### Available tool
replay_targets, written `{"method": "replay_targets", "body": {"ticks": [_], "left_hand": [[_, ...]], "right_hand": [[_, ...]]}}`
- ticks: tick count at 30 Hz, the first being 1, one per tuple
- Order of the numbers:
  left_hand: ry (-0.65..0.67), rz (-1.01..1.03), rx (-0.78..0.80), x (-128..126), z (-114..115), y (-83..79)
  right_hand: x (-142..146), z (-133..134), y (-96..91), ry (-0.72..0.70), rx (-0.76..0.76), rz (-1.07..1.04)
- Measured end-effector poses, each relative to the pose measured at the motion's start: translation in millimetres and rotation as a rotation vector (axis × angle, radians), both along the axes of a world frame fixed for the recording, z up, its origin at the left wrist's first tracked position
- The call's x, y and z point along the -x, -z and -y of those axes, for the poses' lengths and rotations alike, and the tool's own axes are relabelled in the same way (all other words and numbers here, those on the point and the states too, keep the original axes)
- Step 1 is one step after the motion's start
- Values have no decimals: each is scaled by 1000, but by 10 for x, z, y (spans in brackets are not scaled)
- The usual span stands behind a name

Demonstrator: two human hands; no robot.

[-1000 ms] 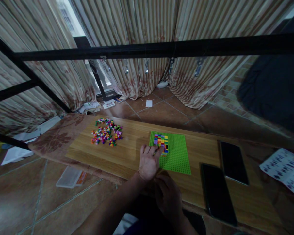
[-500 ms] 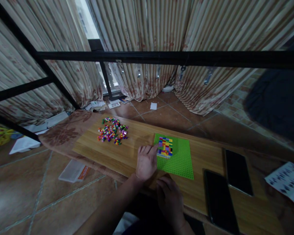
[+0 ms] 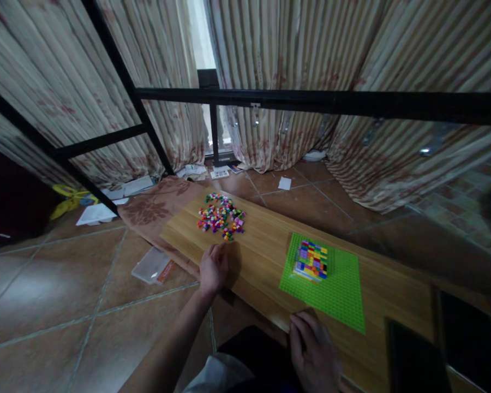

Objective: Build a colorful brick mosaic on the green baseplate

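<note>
My left hand hovers over the wooden board's near edge, just short of a loose pile of small coloured bricks. Its fingers are curled in, and whatever may be between them is hidden. My right hand rests at the board's near edge with fingers bent; their inner side cannot be seen. Beyond it lies a green studded baseplate. A low block of multicoloured bricks stands on the baseplate's left part, touched by neither hand.
The long wooden board lies over a brown patterned cloth. Two dark phone-like slabs are at the right. A clear plastic lid or box lies on the tiled floor. A black metal rail crosses before striped curtains.
My left hand has left the brick block and moved left towards the loose pile. The view has turned left. My right hand stays by the board's near edge.
</note>
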State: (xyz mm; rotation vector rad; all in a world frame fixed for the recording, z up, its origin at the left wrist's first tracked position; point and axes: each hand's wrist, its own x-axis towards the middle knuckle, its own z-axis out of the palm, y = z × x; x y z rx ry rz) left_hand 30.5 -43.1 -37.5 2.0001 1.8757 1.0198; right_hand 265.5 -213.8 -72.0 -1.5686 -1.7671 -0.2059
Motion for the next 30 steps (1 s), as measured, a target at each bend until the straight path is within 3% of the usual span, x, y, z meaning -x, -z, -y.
{"method": "replay_targets", "body": {"ticks": [8, 15, 26, 30], "left_hand": [[-94, -54, 102, 20, -312, -48], [-25, -138, 169, 51, -517, -136], [-51, -70, 85, 52, -497, -73], [-26, 79, 63, -43, -341, -113]], "right_hand": [[-82, 11, 151, -2, -47, 101], [-74, -6, 149, 21, -46, 135], [22, 11, 18, 45, 38, 86], [49, -4, -25, 42, 45, 59]]}}
